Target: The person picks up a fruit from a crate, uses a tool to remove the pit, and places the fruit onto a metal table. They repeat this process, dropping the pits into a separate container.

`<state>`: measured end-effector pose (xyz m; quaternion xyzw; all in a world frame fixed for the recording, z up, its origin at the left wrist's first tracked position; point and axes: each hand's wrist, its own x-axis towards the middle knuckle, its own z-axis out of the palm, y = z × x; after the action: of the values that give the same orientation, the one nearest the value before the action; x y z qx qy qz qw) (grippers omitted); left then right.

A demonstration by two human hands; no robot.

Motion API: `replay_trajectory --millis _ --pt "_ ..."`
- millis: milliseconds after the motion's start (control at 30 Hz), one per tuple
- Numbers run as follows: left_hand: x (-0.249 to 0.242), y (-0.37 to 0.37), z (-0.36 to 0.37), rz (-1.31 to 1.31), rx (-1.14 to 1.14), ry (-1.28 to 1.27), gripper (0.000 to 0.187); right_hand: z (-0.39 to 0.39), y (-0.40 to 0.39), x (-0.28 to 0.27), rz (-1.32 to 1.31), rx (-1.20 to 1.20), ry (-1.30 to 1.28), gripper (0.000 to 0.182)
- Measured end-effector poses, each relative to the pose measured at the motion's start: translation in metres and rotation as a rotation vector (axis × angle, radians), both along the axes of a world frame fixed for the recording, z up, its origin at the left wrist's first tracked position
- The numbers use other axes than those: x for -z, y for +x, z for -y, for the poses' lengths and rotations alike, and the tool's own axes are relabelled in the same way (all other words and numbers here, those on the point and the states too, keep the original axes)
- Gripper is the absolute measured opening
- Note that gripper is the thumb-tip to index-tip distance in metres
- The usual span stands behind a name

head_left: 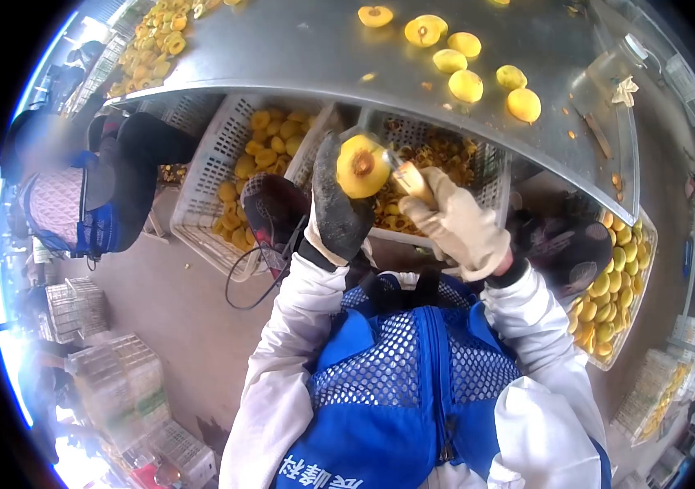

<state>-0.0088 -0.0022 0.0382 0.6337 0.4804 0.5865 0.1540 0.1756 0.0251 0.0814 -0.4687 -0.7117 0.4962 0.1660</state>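
Observation:
My left hand [337, 208], in a dark grey glove, is closed around a yellow peach half [364, 166]. Its cut face is turned up and shows a brown, rough middle. My right hand [459, 222] wears a cream glove and grips a short wooden-handled tool [414, 182]. The tool's metal end points at the right edge of the peach half, very close to it. Both hands are above a white crate [490, 175] holding brown and yellow peach scraps [437, 159], just below the table edge.
Several peach halves [465, 85] lie on the metal table [282, 49], with a pile of cut pieces [152, 50] at its far left. White crates of peach halves [192, 208] and of yellow peaches [608, 297] flank my legs. Another person [78, 191] sits at left.

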Motion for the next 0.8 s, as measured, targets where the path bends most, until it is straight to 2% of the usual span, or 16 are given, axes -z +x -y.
replay_trajectory --millis 67,200,400,433,500,567,600,667,733,800 --pt "0.006 -0.001 -0.005 0.156 0.045 -0.162 0.059 0.001 -0.009 0.018 -0.005 -0.04 0.226 0.044" --pt "0.025 -0.011 -0.009 -0.139 0.003 -0.059 0.052 0.004 -0.015 0.017 0.025 -0.008 0.125 0.044" --pt "0.035 -0.005 -0.008 -0.016 -0.042 -0.109 0.051 0.0 -0.018 0.029 0.052 -0.04 0.149 0.045" --pt "0.039 -0.006 -0.008 -0.011 -0.038 -0.113 0.051 0.0 -0.019 0.026 0.076 -0.051 0.096 0.045" --pt "0.049 -0.01 -0.011 -0.216 -0.044 -0.035 0.047 0.0 -0.02 0.014 0.104 -0.061 0.042 0.045" --pt "0.053 -0.005 -0.008 -0.125 -0.012 -0.087 0.048 0.0 -0.023 -0.014 0.21 -0.043 -0.329 0.043" --pt "0.055 -0.004 -0.007 -0.039 0.015 -0.133 0.05 -0.002 -0.02 0.002 0.213 -0.04 -0.331 0.043" --pt "0.062 -0.005 -0.007 -0.02 0.056 -0.145 0.051 -0.004 -0.012 0.04 0.054 -0.103 -0.073 0.048" --pt "0.063 -0.004 -0.006 -0.004 0.096 -0.157 0.053 -0.004 -0.008 0.047 0.054 -0.109 -0.08 0.047" --pt "0.058 -0.003 -0.005 -0.119 0.058 -0.089 0.056 -0.001 -0.008 0.044 0.052 -0.112 -0.086 0.047"
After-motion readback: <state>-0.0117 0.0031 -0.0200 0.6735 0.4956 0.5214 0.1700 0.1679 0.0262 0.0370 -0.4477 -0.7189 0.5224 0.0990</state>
